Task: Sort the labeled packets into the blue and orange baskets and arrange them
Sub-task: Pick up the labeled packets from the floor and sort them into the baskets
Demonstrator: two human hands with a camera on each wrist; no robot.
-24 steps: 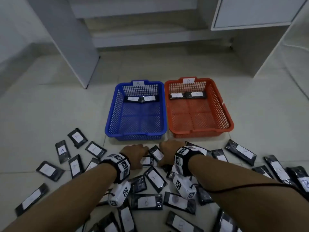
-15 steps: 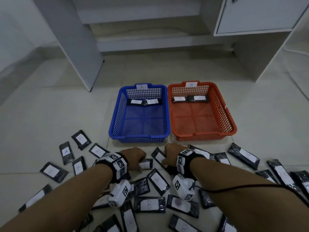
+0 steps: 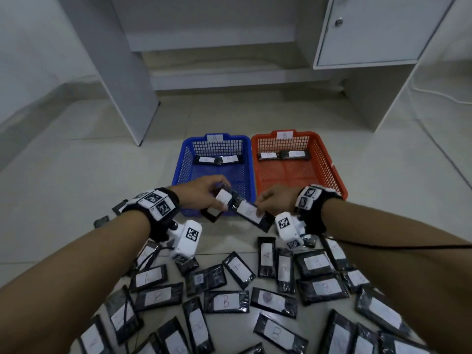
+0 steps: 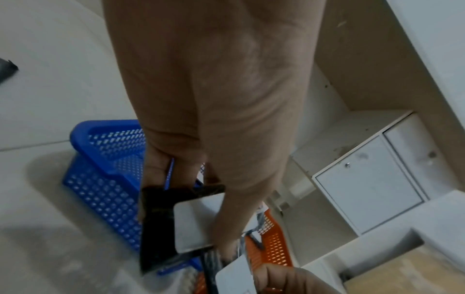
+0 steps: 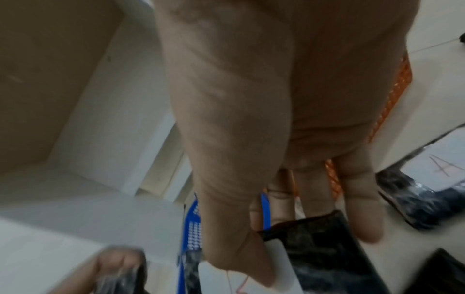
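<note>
An indoor room, office-like: pale tiled floor [image 3: 76, 154] under the hands, white desk panel [image 3: 112, 72] ahead, locked cabinet door [image 3: 370, 29] beyond the right hand.

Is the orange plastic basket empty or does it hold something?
Not empty: the orange plastic basket holds two black labelled packets against its far wall.

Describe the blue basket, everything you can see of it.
The blue basket is a rectangular tray that looks like moulded plastic, with perforated mesh walls and floor and a solid rolled rim. A white tag marked A stands on its far rim. It sits flat on the tiled floor, side by side with the orange basket; whether they touch cannot be told. Two black packets with white labels lie in a row against its far wall. The left hand holds another packet over its near edge.
</note>
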